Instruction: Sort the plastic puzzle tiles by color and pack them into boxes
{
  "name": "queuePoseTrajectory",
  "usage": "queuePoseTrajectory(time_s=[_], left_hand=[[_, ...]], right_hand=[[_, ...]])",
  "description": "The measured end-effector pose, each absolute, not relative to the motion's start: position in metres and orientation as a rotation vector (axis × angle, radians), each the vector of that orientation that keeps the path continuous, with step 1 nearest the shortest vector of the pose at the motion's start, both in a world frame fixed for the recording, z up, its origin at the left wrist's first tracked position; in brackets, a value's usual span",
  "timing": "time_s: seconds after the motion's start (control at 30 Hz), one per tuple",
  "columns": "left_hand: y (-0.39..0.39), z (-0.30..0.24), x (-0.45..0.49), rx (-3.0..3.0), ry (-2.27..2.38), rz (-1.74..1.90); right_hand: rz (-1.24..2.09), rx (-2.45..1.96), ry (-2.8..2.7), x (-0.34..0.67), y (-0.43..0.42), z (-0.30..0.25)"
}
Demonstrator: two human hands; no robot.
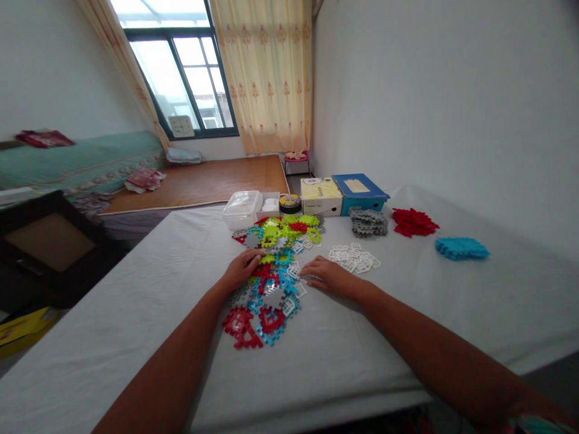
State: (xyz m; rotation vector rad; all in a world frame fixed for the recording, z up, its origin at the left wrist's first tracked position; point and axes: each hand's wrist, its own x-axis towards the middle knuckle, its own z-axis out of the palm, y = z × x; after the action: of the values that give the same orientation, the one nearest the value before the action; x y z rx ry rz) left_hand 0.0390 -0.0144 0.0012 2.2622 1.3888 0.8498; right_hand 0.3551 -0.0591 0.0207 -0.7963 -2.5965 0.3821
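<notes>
A mixed heap of flat interlocking plastic pieces [274,295] in red, blue, grey and lime green lies on the cloth between my hands. My left hand [242,269] rests at the heap's left edge, fingers stretched toward the lime green pieces [268,259]. On the opposite side, my right hand [329,277] lies low over the cloth with its fingers apart. Its fingertips come close to a small white window-shaped piece [294,269]; whether they touch it I cannot tell. More white window pieces [355,258] form a loose pile just beyond that hand.
Sorted stacks stand to the right: grey pieces [368,223], red pieces [412,222] and blue pieces [461,248]. Along the back are a clear plastic container [242,208], a round tin [290,204], a yellow-white box [321,196] and a blue box [362,191]. A white wall borders the right side.
</notes>
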Motion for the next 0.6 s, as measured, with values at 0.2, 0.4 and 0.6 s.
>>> queuePoseTrajectory(time_s=[0.2,0.4,0.6], left_hand=[[-0.014,0.001,0.039,2.264,1.402,0.845],[-0.013,0.001,0.038,2.265,1.405,0.842],[-0.013,0.0,0.037,2.266,1.391,0.849]], right_hand=[[0.234,-0.942,-2.593,0.363,-0.051,0.018],[0.23,-1.096,-2.534,0.365,-0.053,0.018],[0.147,-1.288,-2.347,0.381,-0.05,0.034]])
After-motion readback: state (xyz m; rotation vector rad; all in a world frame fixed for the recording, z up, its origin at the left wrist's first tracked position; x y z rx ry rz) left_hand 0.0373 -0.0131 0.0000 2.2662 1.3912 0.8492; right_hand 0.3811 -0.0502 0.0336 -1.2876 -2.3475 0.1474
